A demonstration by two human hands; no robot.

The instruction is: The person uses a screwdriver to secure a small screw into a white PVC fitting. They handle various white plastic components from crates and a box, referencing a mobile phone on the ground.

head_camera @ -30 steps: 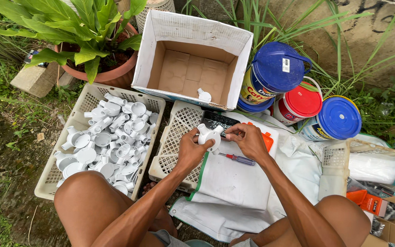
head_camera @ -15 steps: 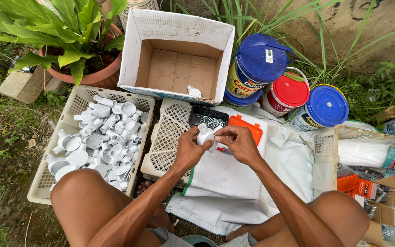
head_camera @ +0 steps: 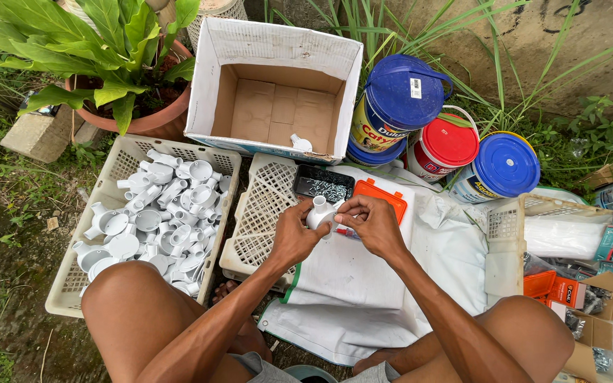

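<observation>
The person sits low with both knees spread wide, and both hands meet in the middle over a white sack [head_camera: 363, 269] spread on an upturned crate [head_camera: 260, 213]. The left hand [head_camera: 294, 237] is closed around a small white plastic fitting [head_camera: 318, 211] with a short round tube sticking up. The right hand [head_camera: 369, 223] is curled too, its fingertips pinching at the side of the same fitting. The fitting is smooth and clean, held just above the sack.

There is not much free room. Right behind the hands sit a black tray of screws [head_camera: 324, 184] and an orange lid [head_camera: 381, 201] — both very near the knuckles. To the left, a cream basket [head_camera: 118, 159] is full of more white fittings [head_camera: 157, 213], and its rim runs close to the left knee. Behind it all stands an open cardboard box [head_camera: 274, 89] with one white piece inside. Three paint buckets [head_camera: 448, 135] crowd the far right — two with blue lids, one with a red lid. A potted plant [head_camera: 118, 78] leans in at the top left. The widest open spot is the sack between the two arms.
</observation>
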